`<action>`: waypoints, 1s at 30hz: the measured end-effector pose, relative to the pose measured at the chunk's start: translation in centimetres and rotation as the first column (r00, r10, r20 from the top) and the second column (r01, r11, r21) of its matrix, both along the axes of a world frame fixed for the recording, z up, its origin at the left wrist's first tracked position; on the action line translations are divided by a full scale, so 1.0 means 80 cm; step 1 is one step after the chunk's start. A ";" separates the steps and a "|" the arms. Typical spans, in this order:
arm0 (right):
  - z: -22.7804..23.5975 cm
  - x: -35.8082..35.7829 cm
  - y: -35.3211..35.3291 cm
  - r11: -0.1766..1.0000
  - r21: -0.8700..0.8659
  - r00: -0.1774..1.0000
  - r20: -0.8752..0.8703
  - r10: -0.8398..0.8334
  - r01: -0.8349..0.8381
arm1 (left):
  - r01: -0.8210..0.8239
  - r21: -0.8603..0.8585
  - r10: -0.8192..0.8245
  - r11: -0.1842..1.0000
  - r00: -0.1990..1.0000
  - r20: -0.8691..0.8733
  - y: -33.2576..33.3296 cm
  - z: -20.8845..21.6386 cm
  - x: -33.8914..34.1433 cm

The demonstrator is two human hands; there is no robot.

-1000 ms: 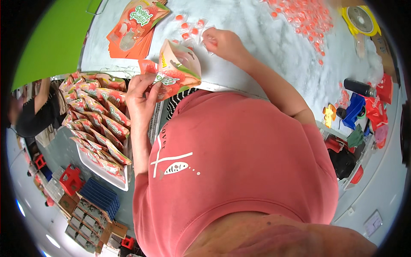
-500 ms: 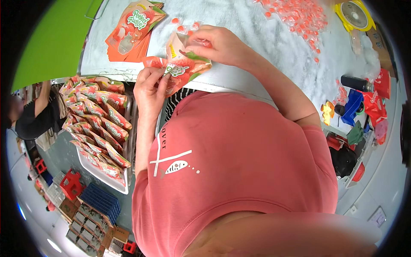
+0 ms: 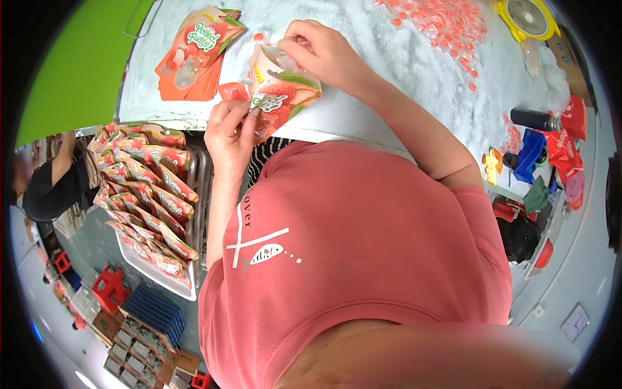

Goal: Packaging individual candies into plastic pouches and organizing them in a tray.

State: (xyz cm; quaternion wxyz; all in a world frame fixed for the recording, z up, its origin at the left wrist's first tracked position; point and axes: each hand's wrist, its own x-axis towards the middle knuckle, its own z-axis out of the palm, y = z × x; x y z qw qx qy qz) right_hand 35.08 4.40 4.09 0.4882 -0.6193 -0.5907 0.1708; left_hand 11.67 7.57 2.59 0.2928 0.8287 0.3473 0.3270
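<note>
My left hand [image 3: 228, 129] is closed on the lower left side of a red and cream candy pouch [image 3: 285, 104], which stands tilted at the table's near edge. The pouch's mouth gapes toward my right hand [image 3: 327, 55]. Its fingers are pinched just above that mouth, around what looks like a clear-wrapped red candy [image 3: 303, 43], partly hidden by the fingers. Beside the pouch, another loose red candy [image 3: 259, 37] lies on the table. A stack of flat pouches [image 3: 188, 58] of the same print sits left of my hands.
Many wrapped red candies [image 3: 447, 32] are heaped at the far right of the table [image 3: 382, 123]. A yellow fan [image 3: 528, 18] and a dark bottle [image 3: 534, 120] stand right. At left, filled pouches [image 3: 146, 194] crowd a white tray [image 3: 192, 292]. Another person [image 3: 52, 188] is beyond it.
My right hand has moved slightly up and left, out from the pouch's mouth. Fewer loose candies show beside the pouch. My left hand keeps its hold on the pouch.
</note>
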 end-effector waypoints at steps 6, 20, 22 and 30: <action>0.007 -0.002 -0.010 0.973 -0.222 0.997 0.038 0.067 -0.057 | 0.036 0.066 -0.029 0.997 0.994 -0.104 -0.002 -0.003 -0.001; -0.008 -0.017 0.002 0.984 -0.176 0.973 -0.227 -0.048 0.007 | 0.069 0.158 -0.048 0.985 0.990 -0.130 -0.006 0.005 0.014; -0.015 -0.021 0.003 0.987 -0.158 0.919 -0.390 -0.059 -0.003 | 0.073 0.167 -0.050 0.983 0.989 -0.137 -0.006 0.004 0.016; 0.002 -0.018 -0.008 0.975 -0.221 0.849 -0.514 -0.123 0.007 | 0.073 0.197 -0.047 0.978 0.990 -0.134 -0.009 0.002 0.018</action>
